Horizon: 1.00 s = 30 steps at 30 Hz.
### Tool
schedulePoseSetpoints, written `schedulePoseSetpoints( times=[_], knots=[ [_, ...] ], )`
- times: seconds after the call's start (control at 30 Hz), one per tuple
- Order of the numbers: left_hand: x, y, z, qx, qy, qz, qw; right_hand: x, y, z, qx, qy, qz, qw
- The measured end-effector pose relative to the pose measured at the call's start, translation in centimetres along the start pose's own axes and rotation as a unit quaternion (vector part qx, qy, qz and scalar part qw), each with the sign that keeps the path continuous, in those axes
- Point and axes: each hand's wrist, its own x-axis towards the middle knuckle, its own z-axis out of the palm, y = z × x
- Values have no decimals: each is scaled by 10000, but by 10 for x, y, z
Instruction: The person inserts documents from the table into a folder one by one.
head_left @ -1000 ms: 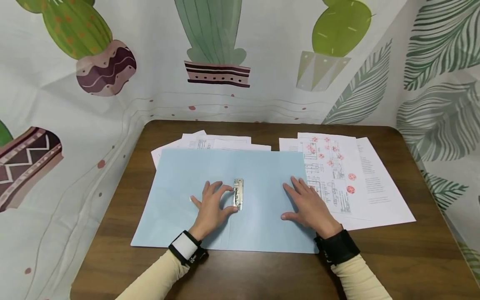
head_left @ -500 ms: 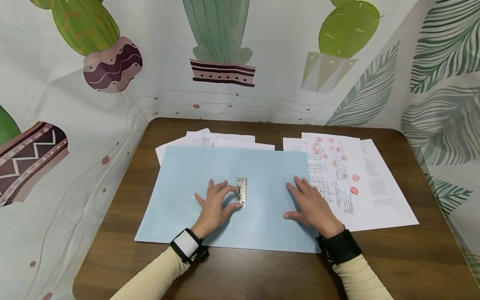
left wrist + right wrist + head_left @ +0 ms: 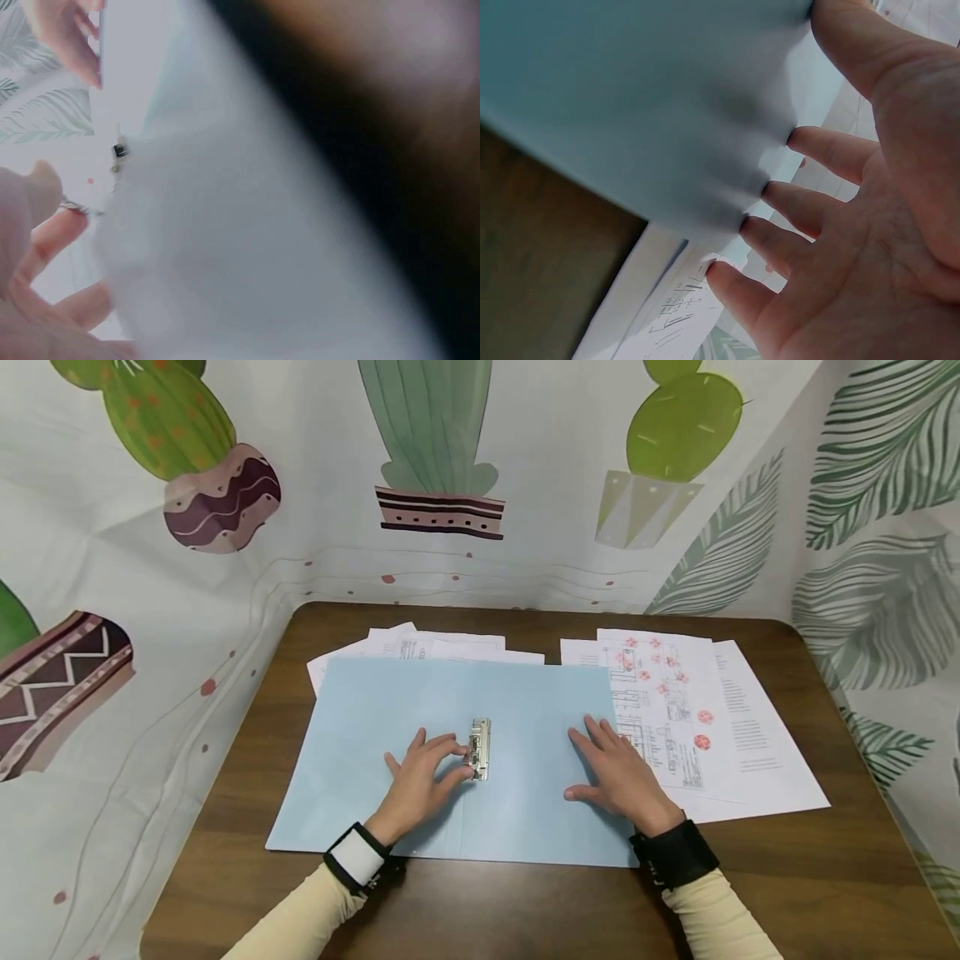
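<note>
A light blue file folder [image 3: 540, 827] lies opened flat on the table, with a metal lever clip [image 3: 482, 749] fixed near its middle fold. My left hand [image 3: 413, 791] pinches the clip's left side between thumb and index finger, the other fingers spread. A thin metal piece [image 3: 79, 207] shows between the thumb and index finger in the left wrist view. On the folder's right half, my right hand [image 3: 622, 781] rests with its fingers spread and fingertips on the cover; the right wrist view shows those fingertips touching the blue surface [image 3: 630, 112].
Printed sheets [image 3: 765, 727] with drawings and red stamps lie to the right, partly under the folder. More papers [image 3: 360, 649] stick out behind its left half. The wooden table [image 3: 525, 910] meets a cactus-patterned cloth [image 3: 555, 552] at the back.
My left thumb and index finger have drawn closer together at the clip, and the left wrist has shifted slightly left. The right hand stays in place. The head view sways a little.
</note>
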Motion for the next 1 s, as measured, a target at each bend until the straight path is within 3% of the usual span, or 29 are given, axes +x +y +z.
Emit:
schedulePoseSetpoints(
  times=[0.23,0.37,0.6,0.8,1.0],
  knots=[
    [7,7,-8,566,39,267,9980,0,2,3,31,49,-18,10000],
    [16,10,-13,784,80,653,9948,0,3,3,34,51,-38,10000],
    [48,15,-28,484,-366,737,9954,-1,3,2,5,63,-8,10000],
    [78,12,-32,210,-495,810,9953,-2,4,2,48,93,-48,9999],
    [100,3,-25,-78,-708,481,9963,-2,4,3,68,103,-76,9999]
  ],
)
